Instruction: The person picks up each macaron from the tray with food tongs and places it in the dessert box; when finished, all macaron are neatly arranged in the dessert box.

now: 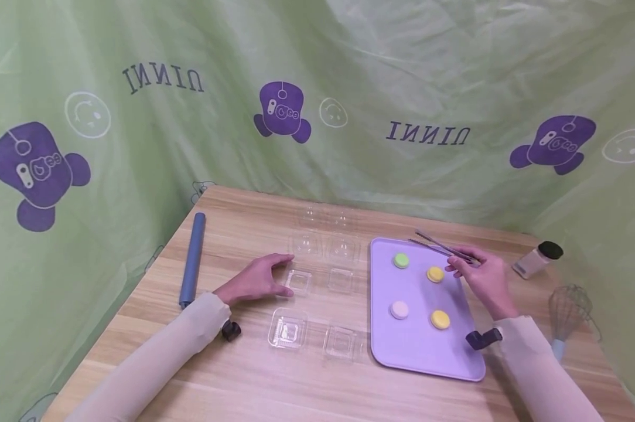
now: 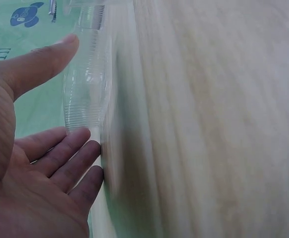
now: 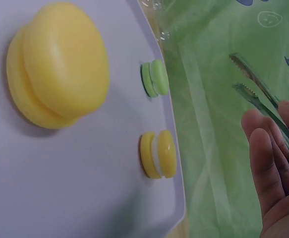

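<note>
Your right hand [image 1: 483, 275] pinches the tongs [image 1: 444, 247] — tips pointing up-left over the purple tray [image 1: 425, 357], nearest the yellow macaron [image 1: 435, 274] just below-left — while your left hand [image 1: 258, 279], fingers relaxed, touches the clear box [image 1: 299, 282].

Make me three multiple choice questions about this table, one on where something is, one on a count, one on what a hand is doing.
1. Where does the blue rolling pin lie?
A. On the tray
B. By the table's left edge
C. Beside the whisk

2. How many macarons are on the purple tray?
A. Two
B. Six
C. Four

3. What is the right hand doing?
A. Holding metal tongs
B. Lying flat and empty
C. Gripping the whisk

Answers: 1 B, it lies left of the left hand. 2 C, one green, two yellow, one pale. 3 A, fingers pinch the tongs above the tray.
</note>
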Tool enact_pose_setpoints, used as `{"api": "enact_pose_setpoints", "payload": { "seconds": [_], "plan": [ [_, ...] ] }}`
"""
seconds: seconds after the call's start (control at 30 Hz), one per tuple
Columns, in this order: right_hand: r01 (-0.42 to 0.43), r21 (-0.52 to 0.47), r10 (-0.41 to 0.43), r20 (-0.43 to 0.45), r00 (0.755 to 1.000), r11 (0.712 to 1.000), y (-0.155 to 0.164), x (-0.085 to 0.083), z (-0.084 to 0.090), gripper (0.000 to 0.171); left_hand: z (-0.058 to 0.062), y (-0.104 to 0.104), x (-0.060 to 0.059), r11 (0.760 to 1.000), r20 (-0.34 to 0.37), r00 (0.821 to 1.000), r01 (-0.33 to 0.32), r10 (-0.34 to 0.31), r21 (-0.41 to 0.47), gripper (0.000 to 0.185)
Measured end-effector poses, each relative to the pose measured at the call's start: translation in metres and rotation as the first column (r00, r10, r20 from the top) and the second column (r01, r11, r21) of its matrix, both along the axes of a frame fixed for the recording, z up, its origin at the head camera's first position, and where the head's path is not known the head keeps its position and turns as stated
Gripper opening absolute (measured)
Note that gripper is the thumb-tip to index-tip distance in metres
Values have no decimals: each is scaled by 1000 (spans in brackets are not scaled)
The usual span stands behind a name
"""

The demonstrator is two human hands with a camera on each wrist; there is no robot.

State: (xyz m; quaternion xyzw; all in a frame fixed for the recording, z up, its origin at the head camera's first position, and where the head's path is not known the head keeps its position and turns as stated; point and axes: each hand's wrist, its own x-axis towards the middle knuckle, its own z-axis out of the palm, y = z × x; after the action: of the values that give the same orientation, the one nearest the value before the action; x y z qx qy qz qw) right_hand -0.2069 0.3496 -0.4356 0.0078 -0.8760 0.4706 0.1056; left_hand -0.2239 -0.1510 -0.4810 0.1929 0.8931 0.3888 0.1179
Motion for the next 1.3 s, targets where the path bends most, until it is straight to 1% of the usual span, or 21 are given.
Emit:
{"api": "enact_pose_setpoints", "payload": {
  "seconds": [0.1,0.23,0.4,0.53,0.67,0.9,1.07,1.3],
  "plan": [
    [-4,17,4,25,1000,1000,0,0,-1,42,0,1,-1,1000,1,1000,3,-3,-8,96],
    [-27,74,21,83,996,997,1,-2,-3,43,0,2,-1,1000,-1,1000,-3,3,-18,95],
    [-29,117,13,136,991,993,1,-1,-7,44,-1,2,-1,999,-13,1000,-5,4,-34,92],
    [-41,139,20,147,989,989,1,-1,-12,41,-1,1,0,999,-11,1000,-9,9,-34,90],
    [-46,176,23,132,991,983,0,-2,-16,37,0,2,0,999,-14,1000,-13,12,-34,89],
    [-40,273,8,118,993,961,-2,-2,-21,35,2,3,1,999,-13,1000,-15,14,-40,89],
    [-39,266,2,140,990,963,-3,-2,-23,33,3,3,2,999,-6,1000,-18,18,-34,88],
    [-69,266,13,208,978,962,-7,-2,-23,32,3,2,3,1000,-3,1000,-18,17,-22,87]
  ]
}}
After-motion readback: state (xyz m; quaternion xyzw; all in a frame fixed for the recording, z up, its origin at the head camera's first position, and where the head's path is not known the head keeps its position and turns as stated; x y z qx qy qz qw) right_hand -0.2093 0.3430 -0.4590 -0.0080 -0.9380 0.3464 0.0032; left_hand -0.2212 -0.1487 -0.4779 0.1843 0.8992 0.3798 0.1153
